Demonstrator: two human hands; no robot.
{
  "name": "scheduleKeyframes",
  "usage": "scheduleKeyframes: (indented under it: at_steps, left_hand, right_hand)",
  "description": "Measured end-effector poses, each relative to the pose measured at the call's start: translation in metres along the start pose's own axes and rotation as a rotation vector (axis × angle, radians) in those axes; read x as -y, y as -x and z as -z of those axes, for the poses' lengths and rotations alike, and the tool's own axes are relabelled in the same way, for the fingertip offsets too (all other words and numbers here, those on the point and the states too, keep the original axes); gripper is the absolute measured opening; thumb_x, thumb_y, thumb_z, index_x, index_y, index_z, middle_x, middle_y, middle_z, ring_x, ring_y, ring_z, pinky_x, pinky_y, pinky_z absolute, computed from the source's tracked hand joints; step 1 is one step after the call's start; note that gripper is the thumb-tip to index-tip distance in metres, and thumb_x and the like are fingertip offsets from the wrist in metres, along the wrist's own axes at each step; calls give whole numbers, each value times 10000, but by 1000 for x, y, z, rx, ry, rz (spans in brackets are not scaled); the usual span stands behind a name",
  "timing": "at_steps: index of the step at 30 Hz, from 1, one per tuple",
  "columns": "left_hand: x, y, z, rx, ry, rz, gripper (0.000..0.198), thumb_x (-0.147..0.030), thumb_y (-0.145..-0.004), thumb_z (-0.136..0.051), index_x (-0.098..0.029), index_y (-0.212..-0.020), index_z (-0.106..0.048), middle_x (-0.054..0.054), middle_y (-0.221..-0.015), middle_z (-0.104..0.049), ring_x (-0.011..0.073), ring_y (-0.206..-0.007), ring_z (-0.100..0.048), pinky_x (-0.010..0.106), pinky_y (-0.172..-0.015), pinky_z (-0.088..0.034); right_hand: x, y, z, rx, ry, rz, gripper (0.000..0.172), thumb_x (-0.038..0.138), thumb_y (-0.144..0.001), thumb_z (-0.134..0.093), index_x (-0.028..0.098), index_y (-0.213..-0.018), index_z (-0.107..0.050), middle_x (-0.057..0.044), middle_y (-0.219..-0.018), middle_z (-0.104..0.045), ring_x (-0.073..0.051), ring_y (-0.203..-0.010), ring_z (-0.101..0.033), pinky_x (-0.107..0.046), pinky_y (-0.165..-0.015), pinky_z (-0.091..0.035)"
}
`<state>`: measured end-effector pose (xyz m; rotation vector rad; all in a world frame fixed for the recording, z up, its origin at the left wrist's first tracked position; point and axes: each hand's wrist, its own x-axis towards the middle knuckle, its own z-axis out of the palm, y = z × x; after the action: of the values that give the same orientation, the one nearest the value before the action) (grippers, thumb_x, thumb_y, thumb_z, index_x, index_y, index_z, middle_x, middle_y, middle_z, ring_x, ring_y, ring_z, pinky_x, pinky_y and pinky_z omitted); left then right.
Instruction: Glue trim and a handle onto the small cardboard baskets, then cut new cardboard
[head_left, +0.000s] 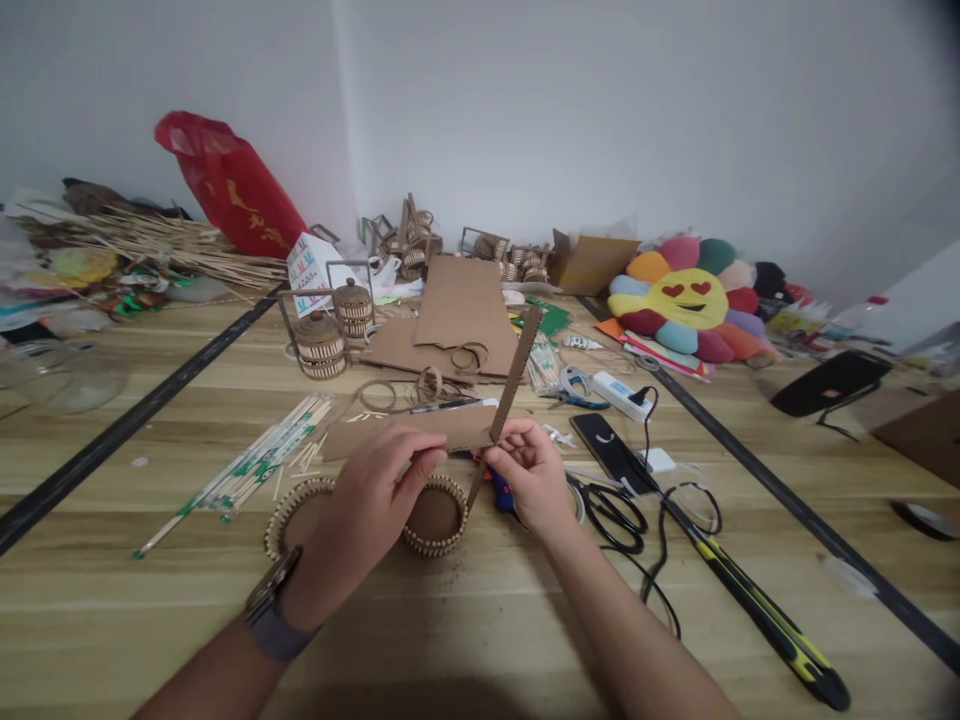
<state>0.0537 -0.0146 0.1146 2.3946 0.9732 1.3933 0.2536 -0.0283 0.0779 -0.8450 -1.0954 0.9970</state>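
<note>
My left hand pinches the near edge of a flat brown cardboard piece held just above the table. My right hand is closed on a long narrow cardboard strip that stands tilted up and to the right from the flat piece's right end. Under both hands lie two round corrugated cardboard rings, one of them partly hidden by my left wrist. A blue tool peeks out beneath my right hand.
Black scissors, a phone, a white power strip and a yellow-black tool lie to the right. Bamboo sticks lie left. Cardboard sheets, small cardboard baskets and a flower cushion sit farther back.
</note>
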Motion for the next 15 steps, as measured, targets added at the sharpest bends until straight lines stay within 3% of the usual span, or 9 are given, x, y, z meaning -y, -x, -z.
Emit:
scheduleKeyframes:
  at_steps: [6, 11, 13, 15]
  left_hand:
    - [1, 4, 4, -91, -29, 7, 244, -337, -992, -553, -204, -1186, -615, 82, -1171, -696, 232, -1128, -625, 388, -996, -494]
    - [-1, -2, 20, -263, 143, 320, 303, -390, -1036, -427, -219, -1185, -626, 66, -1171, -704, 215, -1111, -645, 370, -987, -496]
    - [-2, -10, 27, -242, 135, 362, 324, -402, -1042, -395, -230, -1109, -661, 45, -1101, -728, 211, -1059, -662, 368, -956, -507]
    - [-4, -19, 29, -115, 45, 244, 306, -398, -1023, -433, -228, -1019, -688, 38, -1034, -740, 224, -1017, -661, 388, -935, -505]
  right_hand:
    - [-1, 1, 0, -25, 34, 21, 344, 432, -711, -867, 256, -875, -622, 25, -773, -696, -148, -681, -664, -238, -572, -486]
    - [-4, 2, 2, -27, 34, 11, 342, 436, -715, -859, 264, -894, -624, 20, -767, -690, -157, -669, -649, -255, -584, -491]
    - [-4, 2, 2, -20, 29, 20, 326, 429, -723, -856, 270, -895, -630, 19, -777, -691, -160, -683, -651, -265, -615, -506]
    - [-4, 2, 1, -17, 27, 30, 316, 428, -727, -853, 273, -894, -635, 16, -784, -693, -166, -705, -658, -280, -658, -524]
